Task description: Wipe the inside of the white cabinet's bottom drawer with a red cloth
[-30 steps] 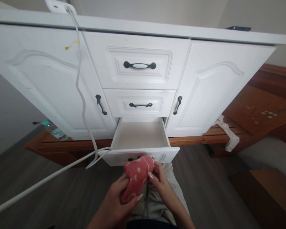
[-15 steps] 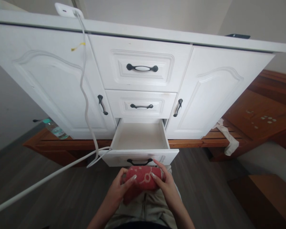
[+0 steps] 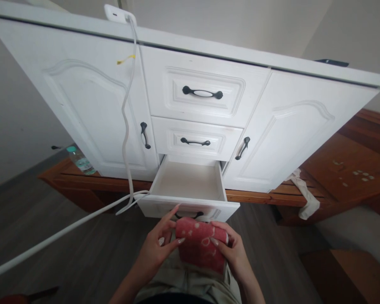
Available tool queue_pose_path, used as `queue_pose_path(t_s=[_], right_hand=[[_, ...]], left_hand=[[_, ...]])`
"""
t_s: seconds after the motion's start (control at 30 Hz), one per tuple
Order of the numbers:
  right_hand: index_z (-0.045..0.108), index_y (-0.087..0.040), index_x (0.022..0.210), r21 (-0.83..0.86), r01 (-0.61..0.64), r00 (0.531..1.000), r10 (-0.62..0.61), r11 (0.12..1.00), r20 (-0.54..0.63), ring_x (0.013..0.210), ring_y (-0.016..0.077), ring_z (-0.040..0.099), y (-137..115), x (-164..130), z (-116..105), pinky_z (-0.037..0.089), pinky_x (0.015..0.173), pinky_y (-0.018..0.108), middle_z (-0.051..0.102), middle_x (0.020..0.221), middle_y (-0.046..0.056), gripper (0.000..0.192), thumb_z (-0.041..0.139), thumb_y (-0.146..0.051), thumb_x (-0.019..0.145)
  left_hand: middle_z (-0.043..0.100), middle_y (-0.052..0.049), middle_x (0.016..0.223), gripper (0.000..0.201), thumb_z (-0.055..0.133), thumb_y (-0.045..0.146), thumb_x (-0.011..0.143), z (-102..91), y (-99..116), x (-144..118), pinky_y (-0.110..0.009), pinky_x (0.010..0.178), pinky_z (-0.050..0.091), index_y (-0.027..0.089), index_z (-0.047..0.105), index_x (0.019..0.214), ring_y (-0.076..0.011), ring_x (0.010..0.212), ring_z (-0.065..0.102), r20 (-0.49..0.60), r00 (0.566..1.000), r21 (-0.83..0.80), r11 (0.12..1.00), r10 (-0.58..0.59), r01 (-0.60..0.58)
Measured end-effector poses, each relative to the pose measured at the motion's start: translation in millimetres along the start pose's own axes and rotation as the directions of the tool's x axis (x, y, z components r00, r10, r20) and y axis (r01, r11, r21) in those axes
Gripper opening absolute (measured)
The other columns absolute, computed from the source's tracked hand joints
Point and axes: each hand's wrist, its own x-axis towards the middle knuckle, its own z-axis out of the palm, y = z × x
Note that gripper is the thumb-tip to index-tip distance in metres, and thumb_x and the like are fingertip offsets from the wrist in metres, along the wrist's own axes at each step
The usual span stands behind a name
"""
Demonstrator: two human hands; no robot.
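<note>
Bottle (image 3: 82, 162) sits left of the open drawer (image 3: 190, 181); a cord (image 3: 124, 114) hangs nearer it. Just before the drawer, the left hand (image 3: 154, 245) rests its thumb on a red cloth (image 3: 201, 247), index finger raised; its grip is unclear. The right hand (image 3: 236, 249) clasps the cloth's right end, thumb on top. Right of the drawer hangs a rag (image 3: 307, 197).

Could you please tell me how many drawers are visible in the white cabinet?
3, stacked in the middle: the closed top drawer, the closed middle drawer, and the open bottom drawer, its front partly covered by the left hand. The doors could hide others.
</note>
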Motion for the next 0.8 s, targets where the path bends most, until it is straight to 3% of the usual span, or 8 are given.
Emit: queue_pose_path(t_s=[0.13,0.23,0.37,0.5,0.57,0.63,0.73,0.8], right_hand=[[0.070,-0.023,0.130,-0.225,0.058,0.998,-0.056,0.973,0.019,0.110,0.0299,0.069,-13,7,-5,0.052,0.101,0.046,0.072,0.126,0.012,0.054,0.079,-0.040,0.080],[0.073,-0.025,0.125,-0.419,0.135,0.991,-0.121,0.898,0.061,0.113,0.0289,0.068,-25,14,-8,0.050,0.105,0.044,0.073,0.124,0.010,0.040,0.070,-0.036,0.087],[0.078,-0.028,0.115,-0.577,0.234,0.972,-0.197,0.783,0.127,0.102,0.0264,0.069,-52,21,-13,0.053,0.094,0.038,0.076,0.111,0.007,0.028,0.064,-0.030,0.091],[0.080,-0.026,0.096,-0.645,0.356,0.928,-0.339,0.676,0.156,0.101,0.0263,0.062,-86,29,-11,0.050,0.092,0.038,0.069,0.102,0.009,0.015,0.068,-0.030,0.088],[0.077,-0.024,0.084,-0.609,0.387,0.909,-0.398,0.692,0.124,0.108,0.0267,0.059,-97,32,-6,0.047,0.097,0.038,0.065,0.105,0.010,0.013,0.070,-0.035,0.087],[0.076,-0.023,0.086,-0.482,0.386,0.914,-0.396,0.787,0.085,0.116,0.0274,0.058,-99,34,2,0.044,0.103,0.038,0.065,0.114,0.011,0.022,0.069,-0.043,0.088],[0.075,-0.023,0.109,-0.122,0.235,0.972,-0.234,0.964,0.019,0.115,0.0299,0.062,-78,34,22,0.046,0.104,0.044,0.069,0.119,0.012,0.047,0.055,-0.062,0.092],[0.075,-0.022,0.114,0.116,0.061,0.997,-0.065,0.991,0.031,0.108,0.0319,0.067,-51,30,38,0.051,0.097,0.049,0.074,0.109,0.014,0.069,0.038,-0.076,0.092]], left_hand=[[0.072,-0.003,0.101,0.039,0.073,0.030,0.082,-5.7,5,8,-0.023,0.061,0.044,0.031,0.076,0.121,-0.0109,0.064,0.051,0.146,0.979,0.262,0.949,0.141,-0.175],[0.071,-0.003,0.103,0.042,0.071,0.025,0.082,-4.8,9,16,-0.023,0.062,0.045,0.035,0.075,0.123,-0.0137,0.070,0.057,0.166,0.963,0.366,0.894,0.210,-0.258],[0.066,-0.004,0.102,0.027,0.067,0.027,0.086,-10.1,20,25,-0.023,0.070,0.048,0.034,0.080,0.109,-0.0171,0.083,0.062,0.204,0.955,0.467,0.836,0.217,-0.290],[0.062,-0.005,0.111,0.018,0.066,0.039,0.089,-20.0,41,31,-0.026,0.073,0.048,0.026,0.078,0.090,-0.0166,0.080,0.061,0.126,0.964,0.496,0.827,0.233,-0.264],[0.064,-0.005,0.115,0.024,0.062,0.044,0.092,-20.7,50,31,-0.027,0.074,0.048,0.024,0.073,0.094,-0.0158,0.077,0.060,0.108,0.965,0.414,0.872,0.238,-0.262],[0.068,-0.004,0.102,0.028,0.055,0.047,0.096,-17.0,56,29,-0.026,0.072,0.047,0.022,0.069,0.096,-0.0165,0.076,0.060,0.118,0.968,0.287,0.926,0.220,-0.246],[0.065,0.001,0.077,0.033,0.049,0.051,0.098,-7.0,58,26,-0.024,0.065,0.044,0.022,0.062,0.091,-0.0162,0.070,0.057,0.110,0.978,0.140,0.971,0.179,-0.194],[0.065,0.003,0.076,0.034,0.049,0.054,0.098,-1.8,56,25,-0.024,0.066,0.044,0.022,0.060,0.090,-0.0156,0.070,0.057,0.059,0.985,0.101,0.980,0.165,-0.170]])
